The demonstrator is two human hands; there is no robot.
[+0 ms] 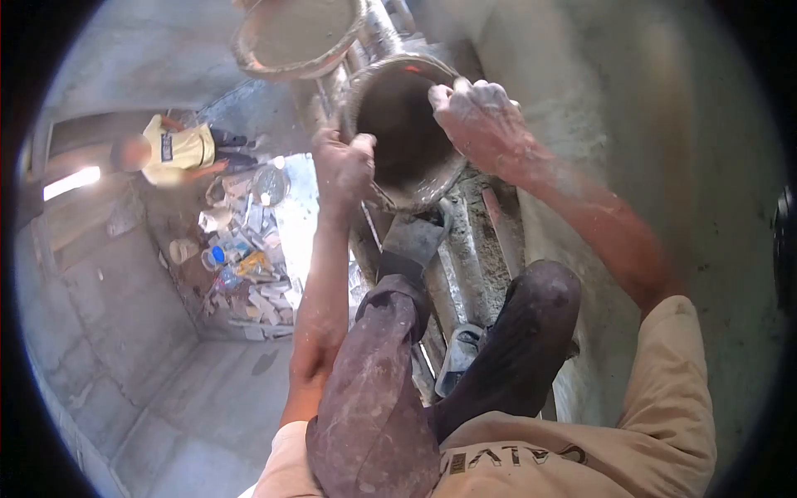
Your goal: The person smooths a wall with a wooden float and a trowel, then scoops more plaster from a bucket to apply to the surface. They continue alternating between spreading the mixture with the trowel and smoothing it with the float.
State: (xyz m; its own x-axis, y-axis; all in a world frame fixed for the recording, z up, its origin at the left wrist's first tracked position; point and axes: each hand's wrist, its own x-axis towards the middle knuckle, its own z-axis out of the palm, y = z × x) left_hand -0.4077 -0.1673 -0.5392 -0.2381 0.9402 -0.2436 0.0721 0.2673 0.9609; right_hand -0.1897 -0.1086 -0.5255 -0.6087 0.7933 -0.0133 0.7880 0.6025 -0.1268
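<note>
Head view, looking steeply down from a high perch. A round metal pan (pixel 403 124), dark inside, is held over the far end of cement-crusted poles (pixel 465 249). The left hand (pixel 344 166) is clamped on its left rim and the right hand (pixel 481 116) grips its right rim. Both hands are dusty, so a slipped grip could drop the pan toward the person in a yellow shirt (pixel 178 149) below. A second pan (pixel 299 33) sits beyond. A rough plastered wall (pixel 664 124) stands at right, and rubble (pixel 249 266) litters the concrete floor (pixel 207 398).
</note>
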